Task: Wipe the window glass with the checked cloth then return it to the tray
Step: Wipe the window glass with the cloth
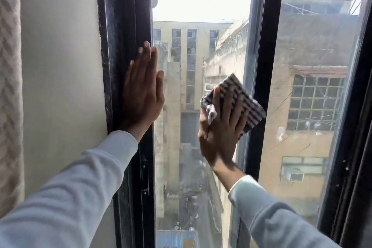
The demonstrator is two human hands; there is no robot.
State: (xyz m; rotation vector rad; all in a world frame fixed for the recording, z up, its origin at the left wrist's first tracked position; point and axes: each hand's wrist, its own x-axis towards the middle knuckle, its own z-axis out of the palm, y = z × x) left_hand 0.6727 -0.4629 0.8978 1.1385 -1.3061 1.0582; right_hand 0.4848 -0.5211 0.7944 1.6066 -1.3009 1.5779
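Note:
The window glass (187, 147) is a tall pane in a black frame, with buildings showing through it. My right hand (221, 125) lies flat on the pane's right side and presses a folded black-and-white checked cloth (247, 102) against the glass, fingers spread over it. My left hand (142, 90) rests flat, fingers together, on the black frame at the pane's left edge, holding nothing. Both arms wear pale long sleeves. No tray is in view.
A black upright bar (259, 66) separates this pane from a second pane (314, 106) on the right. A pale wall (60, 66) and a textured curtain (10, 86) stand on the left. A small latch plate (144, 175) sits on the left frame.

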